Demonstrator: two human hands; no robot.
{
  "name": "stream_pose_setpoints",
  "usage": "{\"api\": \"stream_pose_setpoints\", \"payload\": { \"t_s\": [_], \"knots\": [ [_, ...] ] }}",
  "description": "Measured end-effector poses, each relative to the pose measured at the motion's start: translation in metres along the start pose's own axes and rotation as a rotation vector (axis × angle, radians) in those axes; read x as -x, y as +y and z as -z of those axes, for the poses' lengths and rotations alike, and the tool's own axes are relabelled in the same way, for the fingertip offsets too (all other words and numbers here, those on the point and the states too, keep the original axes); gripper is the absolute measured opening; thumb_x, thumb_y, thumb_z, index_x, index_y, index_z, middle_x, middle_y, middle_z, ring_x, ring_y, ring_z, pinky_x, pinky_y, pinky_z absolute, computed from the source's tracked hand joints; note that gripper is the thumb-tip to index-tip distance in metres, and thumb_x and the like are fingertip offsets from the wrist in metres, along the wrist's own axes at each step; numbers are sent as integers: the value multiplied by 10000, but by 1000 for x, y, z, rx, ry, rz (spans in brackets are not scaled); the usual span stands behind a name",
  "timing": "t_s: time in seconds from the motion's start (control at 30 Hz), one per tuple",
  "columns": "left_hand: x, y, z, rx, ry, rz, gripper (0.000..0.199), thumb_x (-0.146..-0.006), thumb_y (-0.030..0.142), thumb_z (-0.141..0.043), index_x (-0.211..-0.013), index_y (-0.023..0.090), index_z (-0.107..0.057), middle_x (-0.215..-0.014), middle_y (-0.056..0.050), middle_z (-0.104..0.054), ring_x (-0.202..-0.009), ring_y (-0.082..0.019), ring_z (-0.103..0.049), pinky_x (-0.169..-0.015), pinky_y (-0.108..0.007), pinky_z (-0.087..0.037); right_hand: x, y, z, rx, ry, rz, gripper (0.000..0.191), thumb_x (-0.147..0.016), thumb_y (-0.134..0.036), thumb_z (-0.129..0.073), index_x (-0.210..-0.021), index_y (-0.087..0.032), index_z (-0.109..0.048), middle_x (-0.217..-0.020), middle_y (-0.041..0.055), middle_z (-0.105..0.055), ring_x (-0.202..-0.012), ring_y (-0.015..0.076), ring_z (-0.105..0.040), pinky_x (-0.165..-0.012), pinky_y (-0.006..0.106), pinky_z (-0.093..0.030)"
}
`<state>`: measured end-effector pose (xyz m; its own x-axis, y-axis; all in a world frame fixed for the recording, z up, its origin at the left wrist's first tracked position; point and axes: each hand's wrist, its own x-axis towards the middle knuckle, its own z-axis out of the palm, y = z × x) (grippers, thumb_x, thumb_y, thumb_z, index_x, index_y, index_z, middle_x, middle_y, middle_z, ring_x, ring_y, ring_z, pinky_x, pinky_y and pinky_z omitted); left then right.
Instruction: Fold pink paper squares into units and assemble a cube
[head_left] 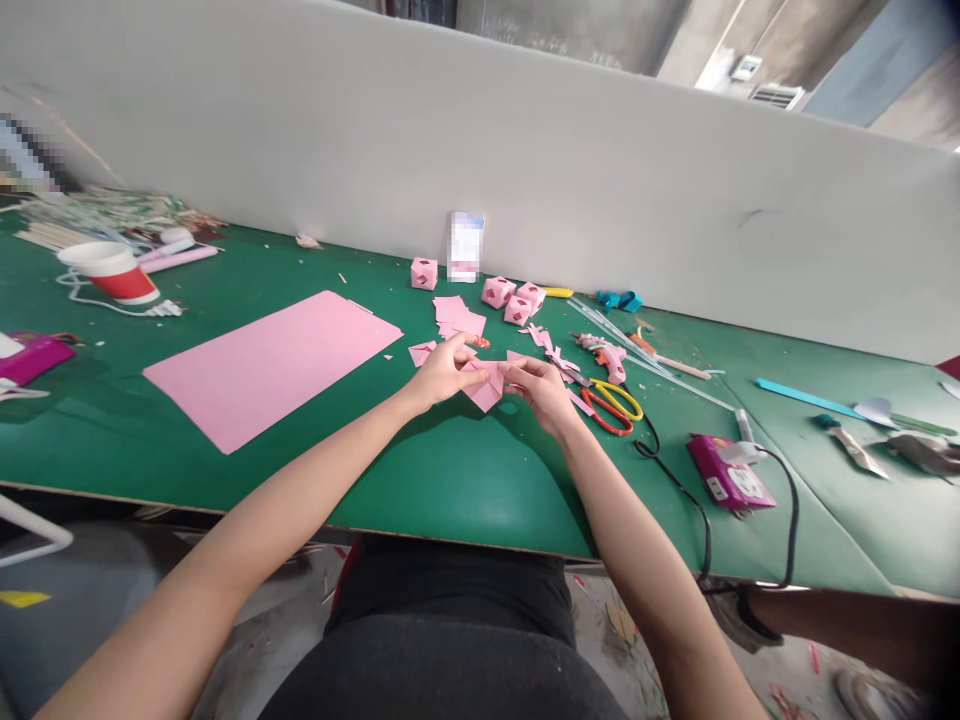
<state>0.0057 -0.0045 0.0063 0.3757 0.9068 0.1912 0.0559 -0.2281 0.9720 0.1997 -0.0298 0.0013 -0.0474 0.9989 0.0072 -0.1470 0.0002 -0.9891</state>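
Note:
A folded piece of pink paper [484,390] is held up just above the green table between my two hands. My left hand [446,375] grips its left side, with the thumb across the front. At the right edge, the fingers of my right hand [538,388] pinch the same paper. Just behind lie square pink paper pieces [459,318] and a small folded pink piece [421,352]. Several finished-looking pink paper cubes [498,292] with diamond-shaped openings stand farther back. Beside my right hand are scissors [616,403] with red and yellow handles and pink paper scraps [561,362].
A large pink sheet [274,370] lies left on the green table [465,490]. To the right are a pink glue gun [611,360], clear strips [660,365] and a purple power strip [729,472] with a black cord. A paper cup [112,272] stands far left. A grey partition [480,130] rises behind.

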Motion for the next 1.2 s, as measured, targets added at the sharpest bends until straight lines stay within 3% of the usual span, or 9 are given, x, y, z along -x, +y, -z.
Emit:
{"api": "stream_pose_setpoints", "payload": {
  "t_s": [0.23, 0.47, 0.7, 1.03, 1.2],
  "knots": [
    [-1, -3, 0, -4, -6, -3, 482, -746, 234, -762, -1185, 181, -570, -788, 18, -649, -723, -153, -635, -672, -277, -453, 1, -2, -3, -42, 20, -13, 416, -543, -442, -959, -602, -204, -623, -715, -4, -700, -651, 124, -654, -625, 251, -545],
    [1, 4, 0, -18, 57, 5, 456, -750, 246, -770, -1151, 172, -564, -808, 15, -659, -769, -156, -660, -693, -273, -463, 0, 2, 0, 113, -45, -14, 434, -607, -562, -919, -827, -209, -795, -809, 47, -744, -704, 160, -675, -639, 286, -583],
    [2, 8, 0, -10, 61, 36, 415, -799, 295, -760, -1144, 170, -565, -732, 32, -632, -707, -143, -636, -651, -267, -433, -2, 5, 0, 141, 21, 15, 422, -574, -579, -932, -697, -208, -774, -745, 39, -715, -674, 154, -645, -636, 286, -593],
    [4, 12, 0, -50, 64, 42, 388, -794, 256, -734, -1136, 173, -571, -669, 45, -608, -613, -119, -569, -591, -256, -397, -2, 6, -1, 118, 36, 11, 405, -579, -545, -937, -712, -200, -774, -765, 42, -742, -659, 151, -658, -641, 292, -595],
    [2, 8, 1, -80, 51, 37, 437, -762, 267, -760, -1150, 177, -581, -737, 19, -647, -677, -146, -621, -634, -273, -444, -2, 5, -2, 135, 21, 22, 398, -596, -551, -928, -729, -203, -789, -753, 37, -741, -659, 149, -662, -654, 288, -602]
  ]
}}
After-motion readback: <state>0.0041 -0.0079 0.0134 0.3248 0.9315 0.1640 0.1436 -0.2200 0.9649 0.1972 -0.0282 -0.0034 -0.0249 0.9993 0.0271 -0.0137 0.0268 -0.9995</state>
